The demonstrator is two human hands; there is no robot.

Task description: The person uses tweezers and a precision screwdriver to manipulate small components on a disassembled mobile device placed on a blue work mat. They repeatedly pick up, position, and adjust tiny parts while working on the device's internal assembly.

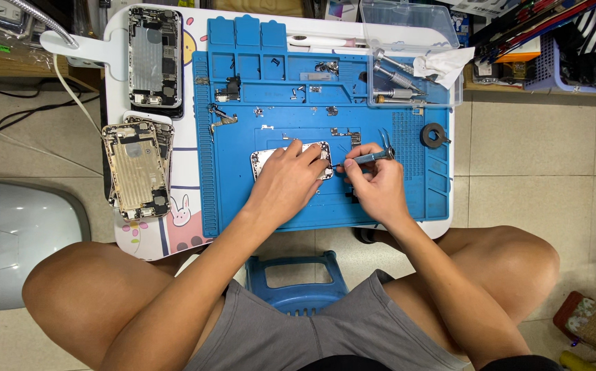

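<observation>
A stripped phone housing (262, 159) lies flat in the middle of a blue repair mat (408, 199). My left hand (287, 182) presses down on it and covers most of it. My right hand (375, 182) grips a small silver screwdriver (370, 157) like a pen, its tip pointing left at the housing's right edge. A pair of tweezers (384, 139) lies on the mat just above my right hand. Tiny screws and small metal parts (325, 67) are scattered over the mat's upper trays.
Two other opened phone bodies (153, 56) (135, 172) lie on the white table left of the mat. A clear plastic box (408, 58) with screwdrivers and a tissue sits top right. A black ring (433, 135) rests on the mat's right side. A blue stool (298, 282) is between my knees.
</observation>
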